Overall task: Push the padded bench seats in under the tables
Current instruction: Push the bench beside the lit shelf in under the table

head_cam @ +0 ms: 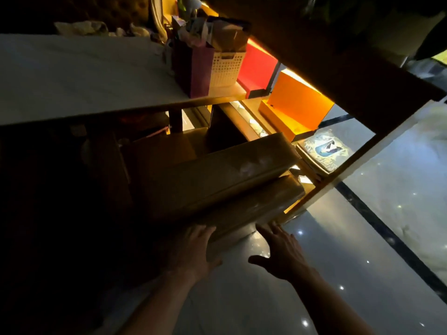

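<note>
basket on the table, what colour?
White, perforated basket, head view.

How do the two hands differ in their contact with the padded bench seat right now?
The left hand lies flat against the padded bench seat at its near edge; the right hand only reaches its corner with the fingertips. The left sits in shadow, the right over the lit glossy floor. Both are open, fingers spread, gripping nothing.

Two padded bench seats [217, 170] [256, 204] — two hands [193, 250] [283, 252] — one table [72, 76].
</note>
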The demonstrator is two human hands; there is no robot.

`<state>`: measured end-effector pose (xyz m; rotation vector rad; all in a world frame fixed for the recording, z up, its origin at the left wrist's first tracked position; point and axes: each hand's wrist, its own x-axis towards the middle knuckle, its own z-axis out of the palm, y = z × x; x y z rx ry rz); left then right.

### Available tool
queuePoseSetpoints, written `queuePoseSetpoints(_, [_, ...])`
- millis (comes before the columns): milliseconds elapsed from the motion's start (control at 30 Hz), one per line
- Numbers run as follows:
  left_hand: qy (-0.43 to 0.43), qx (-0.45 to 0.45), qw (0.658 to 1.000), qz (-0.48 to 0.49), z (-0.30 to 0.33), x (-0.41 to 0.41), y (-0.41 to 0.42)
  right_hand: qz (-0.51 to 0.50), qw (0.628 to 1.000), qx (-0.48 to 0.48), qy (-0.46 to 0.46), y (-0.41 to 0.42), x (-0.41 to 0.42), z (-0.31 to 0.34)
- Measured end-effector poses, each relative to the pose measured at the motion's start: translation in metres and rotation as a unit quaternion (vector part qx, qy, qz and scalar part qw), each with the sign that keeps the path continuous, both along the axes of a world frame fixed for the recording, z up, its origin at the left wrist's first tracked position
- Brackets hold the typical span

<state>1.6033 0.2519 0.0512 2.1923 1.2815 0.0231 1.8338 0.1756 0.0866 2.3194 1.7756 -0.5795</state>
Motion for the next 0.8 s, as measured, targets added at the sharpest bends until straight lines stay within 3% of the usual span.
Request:
queuePoseSetpoints(267, [0.067, 0.052, 0.99, 0.11, -0.063, 0.059, 0.027, 0.097, 0.995, 0.013, 0.022, 0.098, 0.07, -0.071])
queuePoseSetpoints(467, [0.114, 0.11, 0.966, 0.206, -0.086, 0.09, 0.011, 0.191, 0.98, 0.049, 0.029, 0.125, 0.095, -0.11])
queuePoseSetpoints(800, [0.163, 0.15, 0.95, 0.222, -0.095, 0.088, 0.014, 0.227, 0.968, 0.098, 0.052, 0.128, 0.108, -0.127])
